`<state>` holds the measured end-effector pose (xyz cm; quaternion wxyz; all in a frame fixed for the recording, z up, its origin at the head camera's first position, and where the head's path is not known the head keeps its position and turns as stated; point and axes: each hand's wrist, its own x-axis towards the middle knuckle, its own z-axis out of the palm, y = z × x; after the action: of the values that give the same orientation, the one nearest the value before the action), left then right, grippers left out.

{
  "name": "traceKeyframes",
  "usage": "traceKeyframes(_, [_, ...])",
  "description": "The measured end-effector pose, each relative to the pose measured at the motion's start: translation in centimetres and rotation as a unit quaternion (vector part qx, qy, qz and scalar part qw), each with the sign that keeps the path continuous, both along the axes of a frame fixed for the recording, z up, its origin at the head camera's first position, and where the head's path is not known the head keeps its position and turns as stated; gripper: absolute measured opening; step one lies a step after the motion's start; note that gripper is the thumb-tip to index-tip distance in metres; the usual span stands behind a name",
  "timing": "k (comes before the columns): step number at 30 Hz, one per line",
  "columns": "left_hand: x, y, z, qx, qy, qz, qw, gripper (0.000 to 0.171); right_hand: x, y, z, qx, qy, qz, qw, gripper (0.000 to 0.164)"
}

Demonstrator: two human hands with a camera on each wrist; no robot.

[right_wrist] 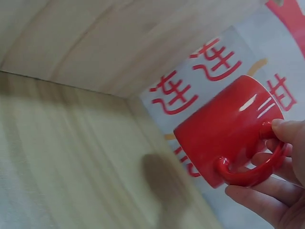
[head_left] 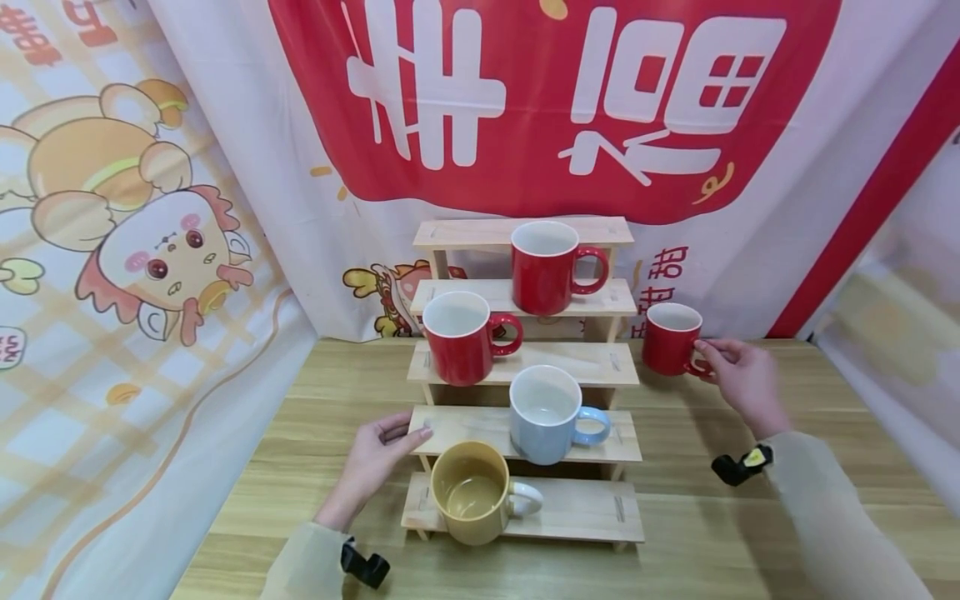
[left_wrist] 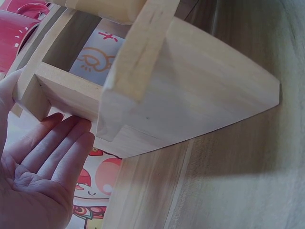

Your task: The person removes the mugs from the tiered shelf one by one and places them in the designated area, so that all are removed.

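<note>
My right hand (head_left: 746, 379) pinches the handle of a red mug (head_left: 666, 354) with a white inside, right of the stepped wooden stand (head_left: 577, 510). In the right wrist view this mug (right_wrist: 224, 129) is tilted above the table, its shadow falling on the wood. At the stand's left end, my left hand (head_left: 371, 462) holds a step, thumb on top and fingers below. Its fingertips meet the underside of the board in the left wrist view. Two red mugs, the higher one (head_left: 546, 271) and the lower one (head_left: 459, 342), stand on upper steps. A light blue mug (head_left: 545, 425) and a yellow mug (head_left: 468, 500) stand lower.
The stand rests on a wood-grain table (head_left: 315, 392). Behind it hangs a white cloth with a large red print (head_left: 525, 100). A cartoon-printed cloth (head_left: 135, 400) lines the left side, and a white cloth (head_left: 900, 375) the right.
</note>
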<state>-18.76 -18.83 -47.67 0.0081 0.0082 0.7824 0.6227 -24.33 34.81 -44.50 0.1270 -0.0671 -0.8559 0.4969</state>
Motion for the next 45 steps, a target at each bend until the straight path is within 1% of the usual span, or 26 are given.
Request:
traceKeyframes(4, [-0.1, 0.0, 0.0, -0.002, -0.003, 0.001, 1.0, 0.058, -0.2, -0.2, -1.4, 0.01, -0.005, -0.011, 1.0, 0.054])
traceKeyframes(9, [-0.1, 0.0, 0.0, -0.002, -0.005, 0.0, 1.0, 0.058, -0.5, -0.6, -2.4, 0.02, -0.009, -0.03, 0.999, 0.052])
traceKeyframes(17, [-0.1, 0.0, 0.1, 0.0, -0.004, -0.003, 1.0, 0.06, -0.9, -1.5, -2.9, 0.014, 0.012, -0.054, 0.998, 0.046])
traceKeyframes(21, [-0.1, 0.0, 0.1, -0.001, -0.005, -0.002, 1.0, 0.061, -0.9, -1.8, -3.1, 0.014, 0.005, -0.068, 0.998, 0.047])
traceKeyframes(25, [-0.1, 0.0, 0.1, 0.0, -0.006, -0.004, 1.0, 0.061, -0.7, -2.1, -3.3, -0.001, -0.003, -0.079, 0.997, 0.049])
traceKeyframes(28, [-0.1, 0.0, 0.2, -0.001, -0.006, -0.002, 1.0, 0.062, -0.2, -2.4, -3.5, -0.018, -0.003, -0.07, 0.997, 0.049])
traceKeyframes(34, [-0.1, 0.0, 0.3, -0.004, -0.01, 0.0, 0.9999, 0.062, 0.8, -2.7, -3.9, -0.03, -0.009, -0.045, 0.998, 0.046])
traceKeyframes(38, [0.0, 0.0, 0.2, -0.006, -0.012, -0.002, 0.9999, 0.063, 1.0, -2.7, -4.3, -0.053, -0.013, -0.032, 0.998, 0.044])
traceKeyframes(41, [0.0, 0.0, 0.2, -0.006, -0.012, -0.001, 0.9999, 0.062, 1.1, -2.7, -4.4, -0.062, -0.016, -0.03, 0.998, 0.046])
traceKeyframes(43, [0.0, 0.0, 0.2, -0.004, -0.012, -0.001, 0.9999, 0.062, 1.2, -2.7, -4.4, -0.053, -0.019, -0.033, 0.998, 0.048])
traceKeyframes(45, [0.1, 0.0, 0.2, -0.004, -0.012, -0.001, 0.9999, 0.062, 1.2, -2.5, -4.4, -0.033, -0.025, -0.037, 0.998, 0.053])
